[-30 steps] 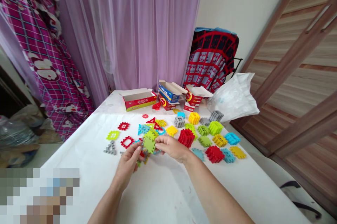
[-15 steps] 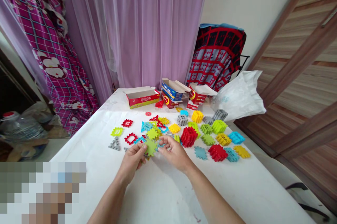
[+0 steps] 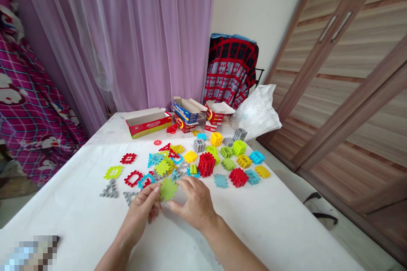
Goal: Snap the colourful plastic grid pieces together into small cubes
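My left hand pinches a flat green toothed building tile between thumb and fingers, above the near part of the pile. At the tile's right side is my right hand, thumb and forefinger spread apart; whether a fingertip touches the tile's edge I cannot tell. Just beyond the hands lies a loose heap of interlocking pieces, among them another light green tile and a blue piece. A grey triangular frame and a partly covered grey piece lie left of my left hand.
Sorted stacks stand to the right, including red tiles, yellow tiles and green tiles. Along the back are an open red box, a blue box and a white plastic bag. White cloth covers the table.
The view has turned right, so the table appears shifted left. My right hand's thumb and forefinger have spread from their closed pose beside the green tile. My left hand still holds it.
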Demonstrator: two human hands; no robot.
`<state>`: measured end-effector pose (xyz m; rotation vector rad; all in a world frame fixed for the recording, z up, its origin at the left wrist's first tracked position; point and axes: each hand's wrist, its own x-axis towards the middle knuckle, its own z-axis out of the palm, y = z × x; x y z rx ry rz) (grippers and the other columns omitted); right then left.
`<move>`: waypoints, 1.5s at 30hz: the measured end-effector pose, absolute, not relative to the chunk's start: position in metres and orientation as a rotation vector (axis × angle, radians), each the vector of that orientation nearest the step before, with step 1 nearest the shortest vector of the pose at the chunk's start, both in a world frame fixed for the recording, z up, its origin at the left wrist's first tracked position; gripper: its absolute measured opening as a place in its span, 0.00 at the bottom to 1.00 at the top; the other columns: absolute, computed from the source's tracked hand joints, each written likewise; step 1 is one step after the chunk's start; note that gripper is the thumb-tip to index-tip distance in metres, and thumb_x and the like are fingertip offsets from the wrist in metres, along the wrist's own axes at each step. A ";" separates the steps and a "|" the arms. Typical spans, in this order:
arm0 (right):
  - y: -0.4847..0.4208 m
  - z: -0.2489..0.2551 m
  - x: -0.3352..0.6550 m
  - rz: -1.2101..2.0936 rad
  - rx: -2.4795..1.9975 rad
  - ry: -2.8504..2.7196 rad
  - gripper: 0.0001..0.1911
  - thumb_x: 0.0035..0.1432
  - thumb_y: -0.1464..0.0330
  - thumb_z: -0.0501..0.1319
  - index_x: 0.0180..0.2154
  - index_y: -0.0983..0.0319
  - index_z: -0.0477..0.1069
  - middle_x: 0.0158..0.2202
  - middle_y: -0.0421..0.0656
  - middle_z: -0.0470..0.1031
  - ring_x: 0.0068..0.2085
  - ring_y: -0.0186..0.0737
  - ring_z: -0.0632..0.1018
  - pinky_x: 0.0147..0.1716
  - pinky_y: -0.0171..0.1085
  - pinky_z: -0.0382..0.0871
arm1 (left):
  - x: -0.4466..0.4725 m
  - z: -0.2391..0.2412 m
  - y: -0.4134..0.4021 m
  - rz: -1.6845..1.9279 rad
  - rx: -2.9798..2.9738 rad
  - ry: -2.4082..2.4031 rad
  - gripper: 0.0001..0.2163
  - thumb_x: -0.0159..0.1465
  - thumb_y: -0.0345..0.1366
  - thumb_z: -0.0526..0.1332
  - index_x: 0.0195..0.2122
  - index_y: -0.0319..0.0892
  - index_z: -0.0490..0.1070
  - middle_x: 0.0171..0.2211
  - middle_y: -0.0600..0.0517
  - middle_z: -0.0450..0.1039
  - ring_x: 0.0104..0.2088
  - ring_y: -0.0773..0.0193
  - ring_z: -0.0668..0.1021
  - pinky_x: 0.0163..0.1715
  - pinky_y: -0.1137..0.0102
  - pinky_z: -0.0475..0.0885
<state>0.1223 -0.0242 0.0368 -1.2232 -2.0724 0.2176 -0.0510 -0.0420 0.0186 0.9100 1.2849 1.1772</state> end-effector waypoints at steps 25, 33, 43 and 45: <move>0.069 0.074 0.305 0.055 -2.247 -1.874 0.21 0.55 0.49 0.58 0.35 0.59 0.78 0.39 0.47 0.79 0.41 0.47 0.77 0.34 0.38 0.64 | -0.059 0.012 -0.035 1.239 0.973 1.432 0.32 0.46 0.63 0.65 0.40 0.39 0.76 0.32 0.46 0.77 0.24 0.63 0.73 0.13 0.74 0.63; 0.072 0.066 0.301 -0.003 -2.268 -1.934 0.22 0.55 0.49 0.58 0.35 0.59 0.78 0.38 0.48 0.79 0.41 0.46 0.78 0.35 0.38 0.65 | -0.059 0.011 -0.035 1.229 0.980 1.447 0.31 0.45 0.62 0.66 0.39 0.40 0.77 0.32 0.46 0.77 0.23 0.64 0.73 0.13 0.74 0.64; 0.073 0.069 0.315 0.011 -2.241 -2.001 0.17 0.59 0.54 0.56 0.37 0.56 0.79 0.41 0.46 0.80 0.42 0.45 0.78 0.35 0.37 0.64 | -0.057 0.013 -0.035 1.218 1.004 1.470 0.30 0.46 0.62 0.65 0.38 0.41 0.78 0.31 0.47 0.78 0.23 0.64 0.73 0.13 0.74 0.63; 0.078 0.071 0.322 -0.006 -2.175 -2.078 0.14 0.61 0.62 0.55 0.38 0.56 0.79 0.43 0.44 0.80 0.43 0.43 0.77 0.36 0.36 0.64 | -0.057 0.015 -0.035 1.211 1.008 1.477 0.30 0.46 0.62 0.65 0.39 0.41 0.78 0.31 0.47 0.78 0.23 0.63 0.74 0.13 0.74 0.64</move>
